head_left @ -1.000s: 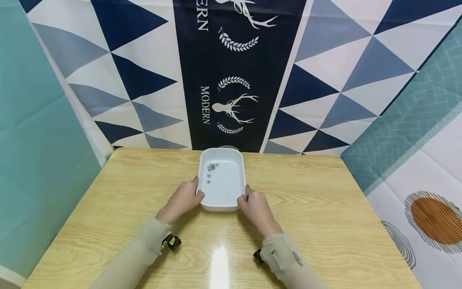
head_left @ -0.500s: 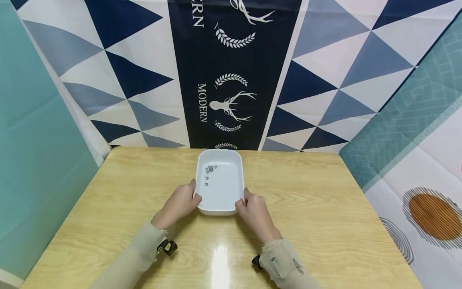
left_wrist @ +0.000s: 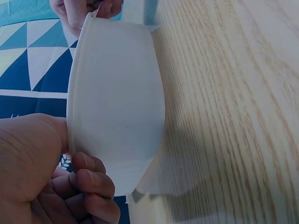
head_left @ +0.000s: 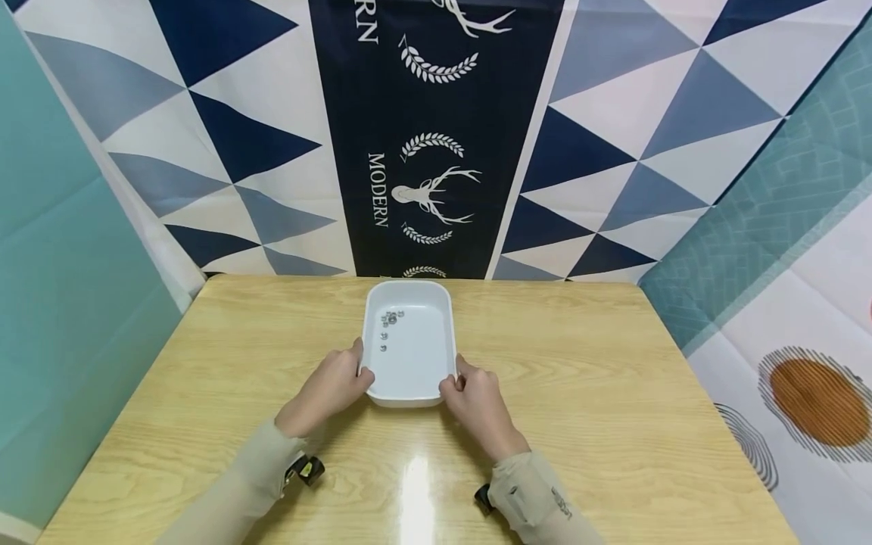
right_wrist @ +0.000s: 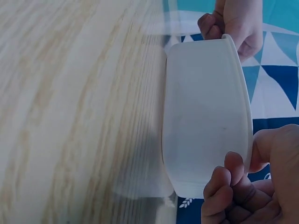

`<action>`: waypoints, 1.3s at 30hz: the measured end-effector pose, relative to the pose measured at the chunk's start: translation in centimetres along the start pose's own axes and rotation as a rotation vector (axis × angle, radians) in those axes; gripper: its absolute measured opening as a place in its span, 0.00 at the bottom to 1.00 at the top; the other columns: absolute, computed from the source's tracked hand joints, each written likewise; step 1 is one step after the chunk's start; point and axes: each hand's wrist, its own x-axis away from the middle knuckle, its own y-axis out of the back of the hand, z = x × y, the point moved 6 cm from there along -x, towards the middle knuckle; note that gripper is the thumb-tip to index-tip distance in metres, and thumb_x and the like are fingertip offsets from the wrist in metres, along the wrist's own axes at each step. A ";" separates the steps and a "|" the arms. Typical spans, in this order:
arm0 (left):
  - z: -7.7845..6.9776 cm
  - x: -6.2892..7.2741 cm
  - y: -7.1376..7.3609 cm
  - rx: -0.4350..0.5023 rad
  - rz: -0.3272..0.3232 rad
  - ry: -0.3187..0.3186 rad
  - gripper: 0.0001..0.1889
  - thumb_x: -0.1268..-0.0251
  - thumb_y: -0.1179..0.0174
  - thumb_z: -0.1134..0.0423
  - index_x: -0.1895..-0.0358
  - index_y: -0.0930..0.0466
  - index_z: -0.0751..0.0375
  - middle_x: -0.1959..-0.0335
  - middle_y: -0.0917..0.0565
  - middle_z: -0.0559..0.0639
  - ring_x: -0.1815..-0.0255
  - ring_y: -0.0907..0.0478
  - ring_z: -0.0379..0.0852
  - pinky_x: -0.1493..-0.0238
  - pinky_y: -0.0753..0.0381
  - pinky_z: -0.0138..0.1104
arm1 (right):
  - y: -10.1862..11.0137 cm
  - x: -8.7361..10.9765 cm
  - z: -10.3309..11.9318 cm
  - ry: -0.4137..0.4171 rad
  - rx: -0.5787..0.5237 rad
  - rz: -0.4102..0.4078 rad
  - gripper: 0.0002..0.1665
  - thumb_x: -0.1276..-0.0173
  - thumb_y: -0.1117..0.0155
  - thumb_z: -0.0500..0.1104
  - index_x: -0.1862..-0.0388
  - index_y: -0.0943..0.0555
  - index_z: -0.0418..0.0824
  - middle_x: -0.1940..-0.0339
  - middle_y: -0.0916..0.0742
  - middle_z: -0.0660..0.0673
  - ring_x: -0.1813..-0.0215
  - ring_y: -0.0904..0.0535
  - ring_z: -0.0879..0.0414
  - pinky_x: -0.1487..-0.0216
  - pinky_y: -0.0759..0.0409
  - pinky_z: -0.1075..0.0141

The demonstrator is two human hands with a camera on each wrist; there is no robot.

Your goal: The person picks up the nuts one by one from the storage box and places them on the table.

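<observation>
A white rectangular dish (head_left: 410,371) with rounded corners is held between both hands near the far side of the table. My left hand (head_left: 330,387) grips its left rim near the front corner, thumb over the edge and fingers curled under the outer side. On the opposite rim my right hand (head_left: 480,403) pinches in the same way. Inside the dish, several small shiny silver pieces (head_left: 391,319) lie toward the left side, most in a cluster and a couple in a line below. Both wrist views show the dish's outer wall (left_wrist: 117,93) close over the wood, with the fingertips (right_wrist: 219,182) against it.
The wood-grain table (head_left: 579,393) extends to either side of the dish. Behind its far edge hangs a patterned cloth (head_left: 422,151) with triangles and a deer print. A teal panel (head_left: 75,265) stands at the left, a printed cloth (head_left: 783,341) at the right.
Both hands keep their grip while the dish shifts slightly toward the person, away from the table's far edge. The whole view also drifts a little. The silver pieces keep their arrangement.
</observation>
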 end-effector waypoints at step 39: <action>1.2 -6.2 2.9 0.025 0.088 0.083 0.12 0.22 0.46 0.62 0.59 0.17 0.68 0.79 0.21 0.52 0.84 0.29 0.41 0.82 0.33 0.29 | 0.0 0.1 1.2 0.068 0.124 -0.010 0.29 0.37 0.43 0.33 0.41 0.25 0.14 0.91 0.35 0.61 0.90 0.48 0.73 0.91 0.47 0.78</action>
